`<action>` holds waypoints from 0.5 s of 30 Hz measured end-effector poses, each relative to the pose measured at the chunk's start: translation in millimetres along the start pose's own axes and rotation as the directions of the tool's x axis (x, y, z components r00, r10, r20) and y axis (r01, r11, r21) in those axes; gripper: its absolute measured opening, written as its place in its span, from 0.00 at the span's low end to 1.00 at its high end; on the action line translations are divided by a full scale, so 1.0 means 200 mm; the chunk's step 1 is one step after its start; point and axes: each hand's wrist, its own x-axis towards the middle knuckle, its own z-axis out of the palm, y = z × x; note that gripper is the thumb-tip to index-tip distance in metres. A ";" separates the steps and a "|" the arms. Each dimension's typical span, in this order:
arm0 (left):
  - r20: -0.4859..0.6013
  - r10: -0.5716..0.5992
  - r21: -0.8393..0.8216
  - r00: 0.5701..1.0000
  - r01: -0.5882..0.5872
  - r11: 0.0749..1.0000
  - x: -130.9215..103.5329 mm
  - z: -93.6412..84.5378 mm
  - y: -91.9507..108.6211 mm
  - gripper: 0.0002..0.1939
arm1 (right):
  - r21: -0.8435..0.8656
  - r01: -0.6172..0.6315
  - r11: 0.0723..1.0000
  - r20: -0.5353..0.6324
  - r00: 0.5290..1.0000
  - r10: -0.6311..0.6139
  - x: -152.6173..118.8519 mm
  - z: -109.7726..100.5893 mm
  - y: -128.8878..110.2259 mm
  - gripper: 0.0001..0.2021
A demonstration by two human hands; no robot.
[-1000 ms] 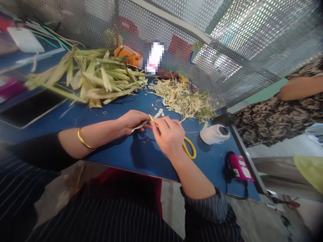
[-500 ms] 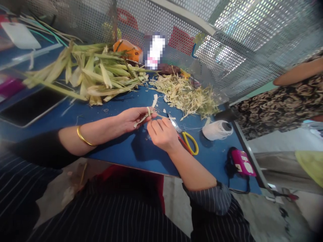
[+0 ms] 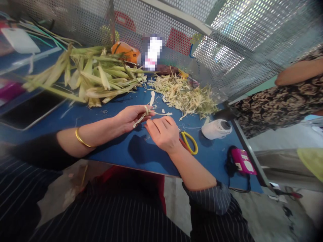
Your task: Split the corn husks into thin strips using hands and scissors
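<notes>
My left hand (image 3: 135, 117) is closed in a pinch on a pale corn husk strip (image 3: 138, 121), which loops over the fingers and sticks out above and below them. Close beside it, my right hand (image 3: 163, 132) has its fingers curled together, palm down; whatever they pinch is hidden. A thin husk end (image 3: 166, 114) points right, just above the right knuckles. Scissors with yellow and red handles (image 3: 193, 144) lie by the right hand, their blades covered by it. A white thread spool (image 3: 213, 129) lies farther right, with loose thread trailing left.
Long corn husks (image 3: 101, 75) are heaped at the back left, and shredded husk (image 3: 185, 97) at the back middle. A dark tablet (image 3: 32, 107) lies left. A magenta box with a black cord (image 3: 243, 161) sits near the right edge. Perforated metal (image 3: 171, 20) stands behind.
My right hand has shifted slightly up over the scissors, covering their blades. The left hand keeps its pinch on the husk strip. The view has tilted a little.
</notes>
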 end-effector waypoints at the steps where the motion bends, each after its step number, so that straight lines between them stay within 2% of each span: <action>1: 0.007 -0.007 -0.011 1.000 0.007 1.000 -0.01 0.01 -0.01 0.01 | -0.009 0.011 1.000 -0.013 1.000 -0.011 0.00 0.00 -0.01 0.12; 5: 0.034 -0.062 -0.038 0.997 0.063 0.997 -0.05 0.05 -0.03 0.01 | 0.040 0.105 0.994 -0.028 0.994 -0.104 0.03 0.03 -0.03 0.12; 7: 0.020 -0.049 -0.014 0.999 0.049 0.999 -0.06 0.06 -0.04 0.01 | 0.141 0.040 0.989 -0.096 0.995 -0.026 0.03 0.02 -0.03 0.10; 8: 0.008 -0.031 0.000 0.999 0.031 1.000 -0.06 0.06 -0.04 0.01 | 0.217 -0.047 0.975 -0.139 0.987 0.079 0.04 0.02 -0.02 0.08; 9: -0.003 -0.007 0.013 1.000 0.007 1.000 -0.06 0.06 -0.04 0.01 | 0.303 -0.158 0.940 -0.181 0.959 0.219 0.04 0.01 -0.02 0.06; 11: -0.011 0.030 0.045 0.999 -0.030 0.999 -0.06 0.06 -0.04 0.01 | 0.481 -0.381 0.790 -0.188 0.835 0.517 0.04 0.00 0.01 0.04; 13: -0.002 0.049 0.086 0.999 -0.049 0.995 -0.05 0.06 -0.03 0.02 | 0.609 -0.546 0.575 -0.053 0.696 0.716 0.03 0.01 0.03 0.04; 14: -0.001 0.056 0.111 0.998 -0.056 0.992 -0.05 0.05 -0.03 0.02 | 0.643 -0.602 0.473 0.049 0.649 0.759 0.03 0.02 0.04 0.05; 15: 0.000 0.062 0.132 0.998 -0.061 0.989 -0.05 0.05 -0.03 0.03 | 0.655 -0.644 0.395 0.149 0.623 0.768 0.03 0.03 0.05 0.05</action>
